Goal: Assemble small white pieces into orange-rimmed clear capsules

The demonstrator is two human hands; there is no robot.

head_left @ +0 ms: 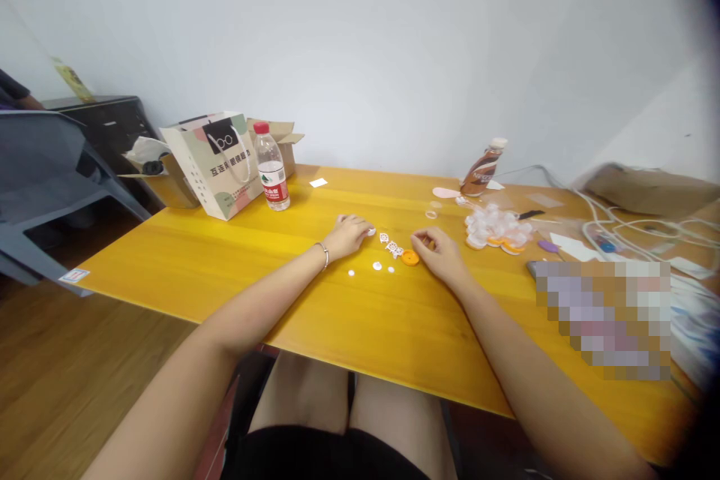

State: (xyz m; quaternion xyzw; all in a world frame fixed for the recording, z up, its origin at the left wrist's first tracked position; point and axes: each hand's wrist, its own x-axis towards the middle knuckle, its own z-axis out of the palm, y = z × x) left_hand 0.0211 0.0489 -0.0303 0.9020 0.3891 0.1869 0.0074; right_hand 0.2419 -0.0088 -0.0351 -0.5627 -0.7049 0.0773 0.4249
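My left hand (347, 237) rests low over the table with its fingers closed round a small white plastic piece (371, 232), which pokes out at the fingertips. My right hand (439, 249) has its fingers curled together just right of an orange round disc (410, 258); anything between them is too small to tell. Between the hands lie small white cut-out plastic parts (393, 248), one of them (384, 238) a little farther back. Nearer to me are a white round piece (377, 266) and two smaller white ones, at right (391, 270) and left (352, 273).
A paper bag (225, 165) and a water bottle (274, 172) stand at the left. To the right are a coffee bottle (482, 169), a pile of clear-and-white plastic pieces (495, 226), a purple piece (547, 246), white cables (596, 221) and a blurred-out flat object (601, 315).
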